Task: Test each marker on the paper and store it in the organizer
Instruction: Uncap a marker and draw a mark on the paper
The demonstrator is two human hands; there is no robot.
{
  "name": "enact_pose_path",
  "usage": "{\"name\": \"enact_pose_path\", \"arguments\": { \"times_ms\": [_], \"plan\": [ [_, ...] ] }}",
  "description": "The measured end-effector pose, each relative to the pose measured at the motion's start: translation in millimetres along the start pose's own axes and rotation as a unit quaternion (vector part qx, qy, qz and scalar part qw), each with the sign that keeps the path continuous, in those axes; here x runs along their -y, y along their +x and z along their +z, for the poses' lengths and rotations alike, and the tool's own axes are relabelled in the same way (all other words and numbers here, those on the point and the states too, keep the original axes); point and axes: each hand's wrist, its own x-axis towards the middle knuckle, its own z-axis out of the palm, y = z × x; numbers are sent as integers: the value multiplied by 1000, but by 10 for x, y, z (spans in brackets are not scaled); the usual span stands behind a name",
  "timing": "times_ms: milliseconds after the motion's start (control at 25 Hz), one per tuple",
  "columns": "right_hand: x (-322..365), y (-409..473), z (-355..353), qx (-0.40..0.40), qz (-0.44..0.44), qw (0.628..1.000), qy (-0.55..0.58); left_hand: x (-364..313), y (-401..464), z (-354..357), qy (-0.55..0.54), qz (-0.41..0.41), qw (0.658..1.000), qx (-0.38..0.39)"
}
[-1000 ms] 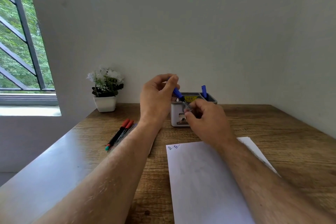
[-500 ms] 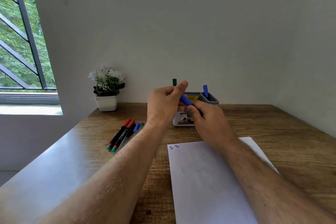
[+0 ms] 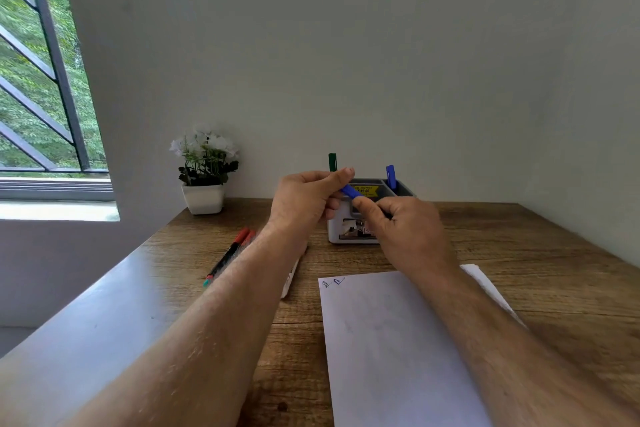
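Both hands meet in front of the organizer, at about 12 o'clock from the paper. The left hand pinches the blue cap end of a blue marker between thumb and curled fingers. The right hand curls around the other end, and its thumb tip lies on the blue part. The marker's long axis runs from 10 o'clock down to 4 o'clock, blue end toward 10, the rest hidden inside the right fist; whether the cap is fully seated cannot be told.

The organizer stands upright on the wooden table, grey on top and white below, with a yellow sticker inside. A green marker rises upright behind the left thumb, and another blue marker leans in the organizer's right compartment.

At 9 o'clock from the organizer, red-capped markers lie side by side on the table, long axes running from 1 to 7 o'clock, red caps toward 1. The left forearm covers part of them. The paper carries two small blue scribbles at its top left corner. A white potted plant stands at the wall, at 10 o'clock.
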Motion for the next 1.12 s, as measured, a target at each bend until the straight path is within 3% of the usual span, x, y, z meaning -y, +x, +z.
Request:
{"name": "enact_pose_path", "arguments": {
  "times_ms": [360, 520, 760, 1000, 1120],
  "plan": [
    [-34, -7, 25, -7, 24, 999, -29, -69, 39, -183, 9, -42, 999, 22],
    [-13, 3, 19, -36, 61, 995, 77, -44, 4, -148, -41, -87, 994, 45],
    [64, -2, 8, -45, 53, 981, 181, -78, -42, -41, -52, -50, 991, 111],
    [44, -9, -19, -85, 72, 971, 212, -88, -66, -54, 144, -51, 971, 184],
    [60, -40, -58, -106, 81, 962, 240, -83, -131, 4, 341, -31, 900, 270]
  ]
}}
